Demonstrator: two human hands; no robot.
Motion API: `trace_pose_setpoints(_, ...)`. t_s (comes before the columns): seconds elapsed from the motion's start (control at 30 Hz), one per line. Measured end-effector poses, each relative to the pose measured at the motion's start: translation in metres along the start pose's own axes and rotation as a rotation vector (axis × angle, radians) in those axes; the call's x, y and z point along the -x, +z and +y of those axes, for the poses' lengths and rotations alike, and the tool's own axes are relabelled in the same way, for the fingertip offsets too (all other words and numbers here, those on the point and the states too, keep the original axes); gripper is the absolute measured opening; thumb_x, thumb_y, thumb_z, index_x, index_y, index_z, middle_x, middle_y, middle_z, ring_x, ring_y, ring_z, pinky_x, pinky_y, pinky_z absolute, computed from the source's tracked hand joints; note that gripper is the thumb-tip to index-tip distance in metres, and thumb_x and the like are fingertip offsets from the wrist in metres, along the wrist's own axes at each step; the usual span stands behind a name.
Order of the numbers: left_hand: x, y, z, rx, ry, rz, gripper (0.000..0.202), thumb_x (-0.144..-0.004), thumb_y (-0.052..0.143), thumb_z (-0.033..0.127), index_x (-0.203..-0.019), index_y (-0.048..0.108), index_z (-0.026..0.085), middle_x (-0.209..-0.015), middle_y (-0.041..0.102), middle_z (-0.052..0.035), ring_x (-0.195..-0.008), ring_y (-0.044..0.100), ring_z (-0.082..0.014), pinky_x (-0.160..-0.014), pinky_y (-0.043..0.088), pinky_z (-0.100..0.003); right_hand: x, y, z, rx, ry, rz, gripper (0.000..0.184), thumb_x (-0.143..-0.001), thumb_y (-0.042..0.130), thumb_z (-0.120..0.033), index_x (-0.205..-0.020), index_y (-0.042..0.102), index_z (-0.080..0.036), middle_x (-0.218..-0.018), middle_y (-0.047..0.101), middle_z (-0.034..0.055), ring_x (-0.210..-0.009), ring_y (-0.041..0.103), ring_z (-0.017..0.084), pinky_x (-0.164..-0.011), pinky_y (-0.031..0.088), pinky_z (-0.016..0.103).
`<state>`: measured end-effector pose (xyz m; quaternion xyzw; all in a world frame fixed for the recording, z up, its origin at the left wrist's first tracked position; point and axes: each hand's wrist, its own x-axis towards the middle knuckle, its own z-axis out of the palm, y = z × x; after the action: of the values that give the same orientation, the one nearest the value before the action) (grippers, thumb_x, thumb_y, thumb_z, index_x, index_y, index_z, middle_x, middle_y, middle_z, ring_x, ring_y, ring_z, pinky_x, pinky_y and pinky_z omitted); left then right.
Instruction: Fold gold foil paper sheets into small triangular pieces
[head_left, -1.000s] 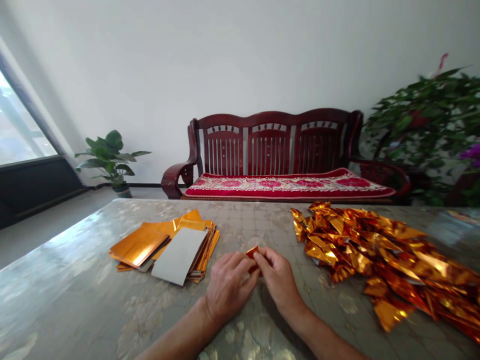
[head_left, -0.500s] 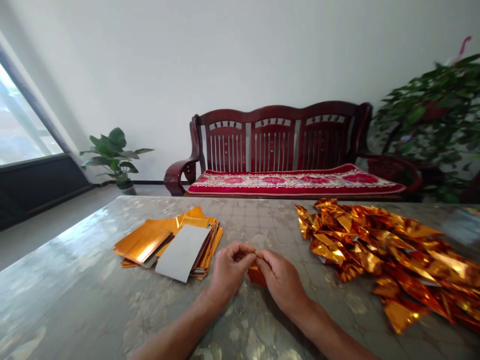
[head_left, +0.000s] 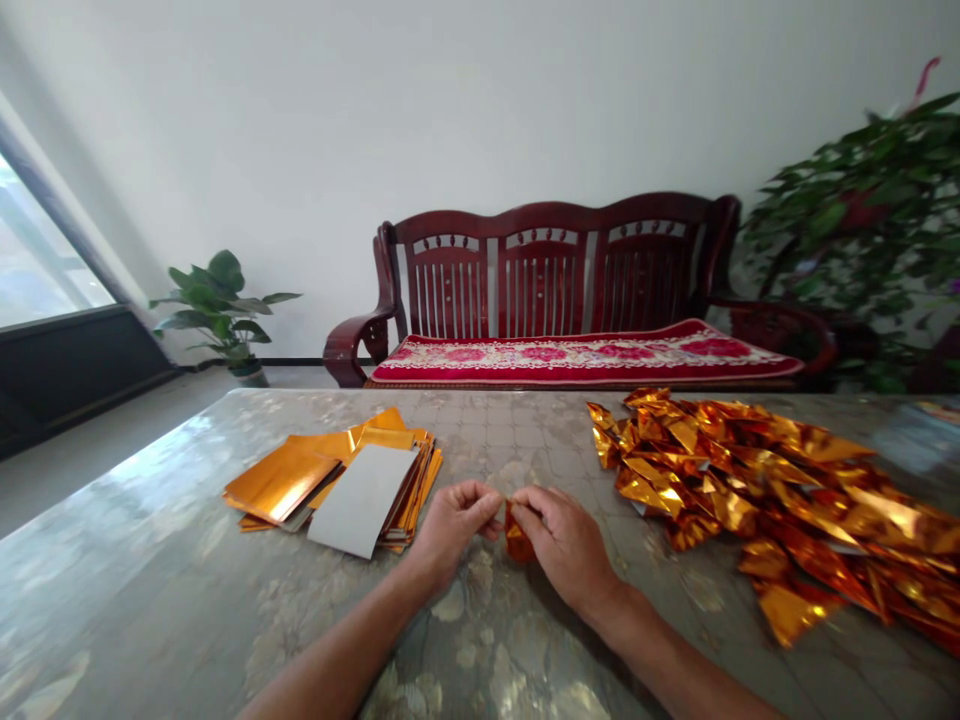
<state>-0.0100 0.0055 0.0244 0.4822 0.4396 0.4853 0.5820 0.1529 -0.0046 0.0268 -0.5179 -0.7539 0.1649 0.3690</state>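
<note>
A small folded piece of gold foil paper (head_left: pixel 517 538) is held just above the table, in the middle. My right hand (head_left: pixel 566 545) pinches it from the right between thumb and fingers, covering part of it. My left hand (head_left: pixel 457 525) has its fingers curled, with thumb and index finger pressed together at the paper's upper left edge. How much of the paper lies between the left fingertips is hidden. To the left lies a loose stack of flat gold foil sheets (head_left: pixel 289 478), with a grey-white sheet (head_left: pixel 364 500) face up on top.
A big heap of folded gold foil pieces (head_left: pixel 720 480) covers the table's right side. The table (head_left: pixel 187 610) has a shiny patterned cover. Behind it stands a dark red wooden bench (head_left: pixel 536 270) with a red floral cushion (head_left: pixel 570 360). Potted plants (head_left: pixel 217 305) flank the bench.
My left fingertips have shifted slightly left, and the hands have parted a little. The foil paper now stands more upright in my right hand. The view has moved slightly.
</note>
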Motion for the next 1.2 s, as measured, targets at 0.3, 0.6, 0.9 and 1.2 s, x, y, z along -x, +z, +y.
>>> trace_pose_setpoints(0.3,0.000,-0.007,-0.005,0.091,-0.033,-0.102,0.037,-0.064,0.083,0.041,-0.071,0.060,0.013,-0.057,0.063,0.0006,-0.049,0.053,-0.0071,-0.051,0.043,-0.019,-0.001,0.000,-0.001,0.070,-0.081,-0.029,0.021,-0.093,0.053,-0.029,-0.078,0.067,-0.025,-0.075,0.067,-0.0004,-0.078,0.057,0.017,-0.071,0.034,0.028)
trace_pose_setpoints(0.6,0.008,0.000,-0.010,-0.335,0.240,0.132,0.016,-0.076,0.068,0.030,-0.071,0.066,0.015,-0.063,0.064,0.0005,-0.057,0.056,-0.0108,-0.056,0.043,-0.020,0.001,0.000,-0.001,0.098,-0.125,0.018,0.019,-0.092,0.053,-0.026,-0.081,0.069,-0.024,-0.078,0.068,0.0019,-0.079,0.057,0.018,-0.073,0.036,0.030)
trace_pose_setpoints(0.9,0.014,0.002,-0.012,-0.491,0.370,0.278,0.011,-0.081,0.062,0.027,-0.074,0.062,0.018,-0.065,0.062,0.0026,-0.058,0.056,-0.0108,-0.058,0.044,-0.021,0.003,0.001,-0.009,0.064,-0.046,0.034,0.011,-0.086,0.061,-0.029,-0.082,0.070,-0.026,-0.078,0.068,0.0013,-0.080,0.059,0.019,-0.072,0.038,0.030)
trace_pose_setpoints(1.2,0.006,-0.005,-0.019,-0.303,0.222,0.111,0.016,-0.078,0.066,0.031,-0.074,0.058,0.017,-0.064,0.057,0.0042,-0.055,0.054,-0.0096,-0.054,0.045,-0.020,0.000,0.000,-0.002,-0.013,-0.017,0.017,0.012,-0.084,0.061,-0.029,-0.082,0.073,-0.026,-0.078,0.071,0.0016,-0.081,0.062,0.020,-0.074,0.042,0.031)
